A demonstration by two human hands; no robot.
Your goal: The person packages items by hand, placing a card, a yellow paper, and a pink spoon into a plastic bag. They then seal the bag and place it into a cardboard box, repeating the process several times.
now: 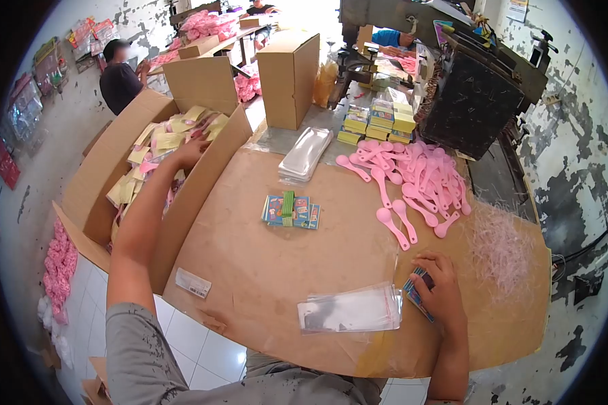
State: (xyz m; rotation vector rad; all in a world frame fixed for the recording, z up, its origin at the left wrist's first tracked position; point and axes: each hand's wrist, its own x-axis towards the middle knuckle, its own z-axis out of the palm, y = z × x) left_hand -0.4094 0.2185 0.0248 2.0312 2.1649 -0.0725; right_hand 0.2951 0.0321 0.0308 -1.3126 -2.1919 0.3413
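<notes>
My left hand (pixel 190 154) reaches into a large open cardboard box (pixel 206 181) on the left. Its fingers look spread over small clear packets with yellow cards (pixel 169 140), some with pink in them. On the right side of the table my right hand (pixel 440 287) curls around a small stack of blue printed cards (pixel 419 291), thumb along the near side. Just left of it lie flat clear plastic sleeves (pixel 348 310). Beyond it is a heap of pink plastic measuring spoons (pixel 419 179). Mid-table sits a card bundle (pixel 304 212) with a green band across it.
More clear sleeves (pixel 305 155) and stacked card bundles (pixel 378 121) lie farther back. An upright carton (pixel 288 81) and a black machine (pixel 473 88) stand behind. Shredded plastic strands (pixel 500 250) cover the right edge. A person (pixel 120 77) works at the far left.
</notes>
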